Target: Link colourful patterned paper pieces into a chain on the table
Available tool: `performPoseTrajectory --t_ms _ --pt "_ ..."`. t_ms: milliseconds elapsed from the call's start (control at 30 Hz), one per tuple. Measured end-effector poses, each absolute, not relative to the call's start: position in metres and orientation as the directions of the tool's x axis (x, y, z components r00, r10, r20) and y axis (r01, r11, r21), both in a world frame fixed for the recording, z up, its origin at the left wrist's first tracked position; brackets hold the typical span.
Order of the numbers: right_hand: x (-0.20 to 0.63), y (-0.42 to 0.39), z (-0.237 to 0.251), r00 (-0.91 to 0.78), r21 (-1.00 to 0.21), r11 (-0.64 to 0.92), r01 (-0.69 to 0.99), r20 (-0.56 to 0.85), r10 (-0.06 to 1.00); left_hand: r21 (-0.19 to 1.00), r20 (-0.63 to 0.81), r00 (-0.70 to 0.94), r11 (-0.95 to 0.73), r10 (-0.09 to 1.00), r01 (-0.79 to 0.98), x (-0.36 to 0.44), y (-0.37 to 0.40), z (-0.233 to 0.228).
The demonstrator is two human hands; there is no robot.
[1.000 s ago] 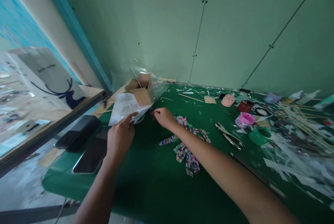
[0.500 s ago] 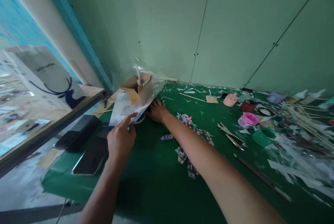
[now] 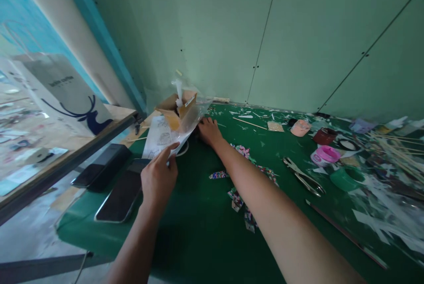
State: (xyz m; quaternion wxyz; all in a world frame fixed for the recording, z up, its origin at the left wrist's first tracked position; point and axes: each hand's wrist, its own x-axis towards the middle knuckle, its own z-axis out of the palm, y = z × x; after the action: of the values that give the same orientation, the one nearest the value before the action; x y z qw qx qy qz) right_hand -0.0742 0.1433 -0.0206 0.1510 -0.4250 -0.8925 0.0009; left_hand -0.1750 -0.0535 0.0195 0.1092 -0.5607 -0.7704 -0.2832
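My left hand (image 3: 159, 177) pinches the near edge of a white printed paper sheet (image 3: 158, 136) that lies under a clear plastic bag (image 3: 189, 118). The bag holds brown cardboard pieces (image 3: 175, 106) and stands at the far left of the green table (image 3: 198, 213). My right hand (image 3: 208, 130) reaches to the bag's right side, with its fingertips tucked under the plastic; what they touch is hidden. A white ring-shaped thing (image 3: 183, 148) lies partly under the paper.
Two dark phones (image 3: 122, 193) (image 3: 101, 170) lie at the table's left edge. Colourful patterned paper strips (image 3: 243, 178) lie under my right forearm. Metal pliers (image 3: 303, 176), a green tape roll (image 3: 346, 178), a pink pot (image 3: 324, 155), wooden sticks (image 3: 394, 147) and paper scraps fill the right side.
My right hand has moved forward from the open table to the bag's right side and slid under it. The bag and cardboard have tipped up. My left hand keeps its hold on the paper.
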Motion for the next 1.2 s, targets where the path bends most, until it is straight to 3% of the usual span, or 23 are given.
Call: performPoseTrajectory --t_ms 267,467,733,1200 --pt "-0.055 0.153 -0.009 -0.688 -0.072 0.694 0.716 0.091 0.720 0.332 0.452 -0.376 0.239 0.808 0.912 -0.174 -0.053 0.018" --pt "-0.028 0.147 0.004 -0.601 -0.057 0.625 0.778 0.221 0.768 0.335 0.456 -0.393 0.256 0.798 0.907 -0.173 -0.053 0.019" --pt "-0.023 0.138 -0.001 -0.589 -0.137 0.595 0.792 0.088 0.803 0.327 0.445 -0.383 0.252 0.809 0.911 -0.171 -0.054 0.018" --pt "-0.042 0.146 -0.015 -0.607 -0.145 0.622 0.769 0.140 0.783 0.338 0.440 -0.373 0.234 0.817 0.911 -0.171 -0.054 0.015"
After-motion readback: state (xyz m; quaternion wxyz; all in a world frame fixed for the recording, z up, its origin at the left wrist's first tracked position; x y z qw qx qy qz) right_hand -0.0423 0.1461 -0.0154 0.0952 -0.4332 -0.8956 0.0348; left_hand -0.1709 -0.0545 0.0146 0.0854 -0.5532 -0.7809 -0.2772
